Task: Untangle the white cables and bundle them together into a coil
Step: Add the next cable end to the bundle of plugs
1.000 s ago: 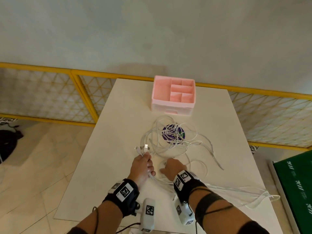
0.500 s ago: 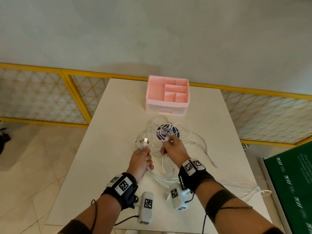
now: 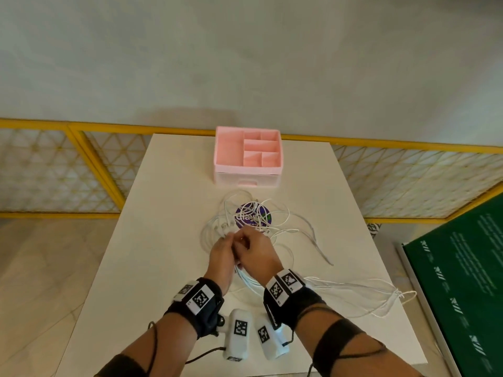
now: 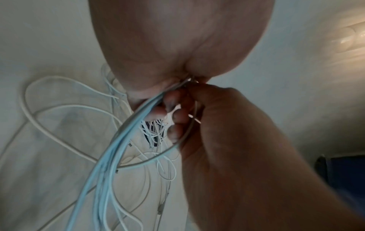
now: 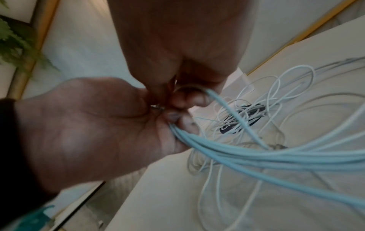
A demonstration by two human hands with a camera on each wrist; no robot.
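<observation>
White cables (image 3: pixel 275 213) lie tangled mid-table over a round purple sticker (image 3: pixel 242 217), with long strands trailing to the right edge (image 3: pixel 381 295). My left hand (image 3: pixel 227 238) grips a bundle of several cable strands (image 4: pixel 110 156) that hangs down from its fist. My right hand (image 3: pixel 246 238) is pressed against it, fingers curled and pinching one cable loop (image 5: pixel 197 89) right at the left hand's grip. In the right wrist view the left hand (image 5: pixel 98 125) holds the bundle (image 5: pixel 237 154) below the right hand (image 5: pixel 189 96). The cable ends inside the fists are hidden.
A pink compartment organiser (image 3: pixel 247 156) stands at the far edge of the white table (image 3: pixel 163 240). A yellow mesh fence (image 3: pixel 95 164) runs behind the table. A green board (image 3: pixel 462 281) lies off to the right.
My right hand has come back from the tangle by the sticker, carrying a cable to the left hand. Both hands now touch; the left hand has kept its bundle.
</observation>
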